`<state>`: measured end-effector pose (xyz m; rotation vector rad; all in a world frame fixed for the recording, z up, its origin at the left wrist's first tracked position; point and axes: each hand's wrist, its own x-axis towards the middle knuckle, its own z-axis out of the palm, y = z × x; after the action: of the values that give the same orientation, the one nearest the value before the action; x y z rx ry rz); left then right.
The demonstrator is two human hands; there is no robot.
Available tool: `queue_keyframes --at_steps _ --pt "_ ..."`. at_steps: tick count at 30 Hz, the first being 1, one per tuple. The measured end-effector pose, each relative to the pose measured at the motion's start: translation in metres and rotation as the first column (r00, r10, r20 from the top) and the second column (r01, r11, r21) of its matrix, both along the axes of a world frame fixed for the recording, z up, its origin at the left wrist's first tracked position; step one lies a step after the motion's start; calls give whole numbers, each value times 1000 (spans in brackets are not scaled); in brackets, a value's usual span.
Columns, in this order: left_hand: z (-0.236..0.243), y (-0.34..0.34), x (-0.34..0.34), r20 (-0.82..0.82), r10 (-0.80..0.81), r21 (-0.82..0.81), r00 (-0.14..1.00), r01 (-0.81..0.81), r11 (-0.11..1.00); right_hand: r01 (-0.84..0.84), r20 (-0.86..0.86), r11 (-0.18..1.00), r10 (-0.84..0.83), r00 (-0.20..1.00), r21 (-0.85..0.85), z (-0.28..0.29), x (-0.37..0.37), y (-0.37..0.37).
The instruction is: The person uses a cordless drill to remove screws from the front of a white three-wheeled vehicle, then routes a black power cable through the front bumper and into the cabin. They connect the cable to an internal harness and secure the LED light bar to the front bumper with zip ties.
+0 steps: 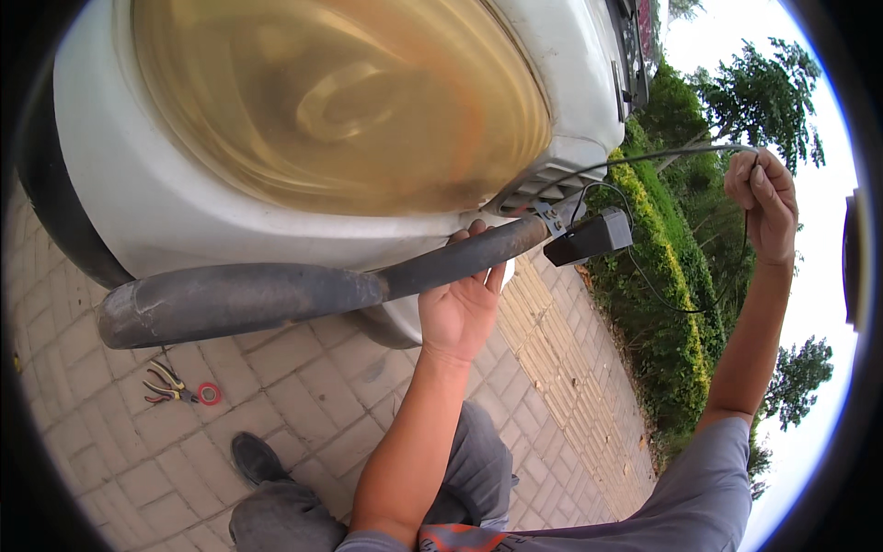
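My left hand (456,322) reaches up under a long black padded tube (230,299), its fingers curled behind it near the white vehicle body (110,156). A silver bracket (552,221) sits at the tube's right end, beside a black box (586,237) with looped wire. Raised at the right, my right hand (763,198) pinches a black cable (671,150) that arches over from the bracket area. Above the tube, the vehicle has a large amber translucent panel (340,101).
Pliers (170,382) and a red tape roll (209,394) lie on the paving (313,405) at the lower left, near my shoe (258,460). A hedge (690,294) and trees (763,101) line the right side. A dark grille (543,175) is beside the amber panel.
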<state>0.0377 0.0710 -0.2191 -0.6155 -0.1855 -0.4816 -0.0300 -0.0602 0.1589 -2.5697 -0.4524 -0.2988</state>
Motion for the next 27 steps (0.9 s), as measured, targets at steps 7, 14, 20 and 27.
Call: queue_keyframes --at_steps 7,14,20,27 --pt "10 0 -3 7 -81 20 997 81 997 105 -10 994 -105 994 -35 -24 5 -8" --pt "10 4 1 49 -35 128 998 28 991 84 46 996 -82 996 -43 -25 13 -6" --pt "10 6 2 91 -29 184 995 11 983 105 82 992 -99 992 -72 -33 14 -9" --pt "14 5 4 26 -81 108 996 78 991 275 63 913 -269 961 -302 -43 16 0"
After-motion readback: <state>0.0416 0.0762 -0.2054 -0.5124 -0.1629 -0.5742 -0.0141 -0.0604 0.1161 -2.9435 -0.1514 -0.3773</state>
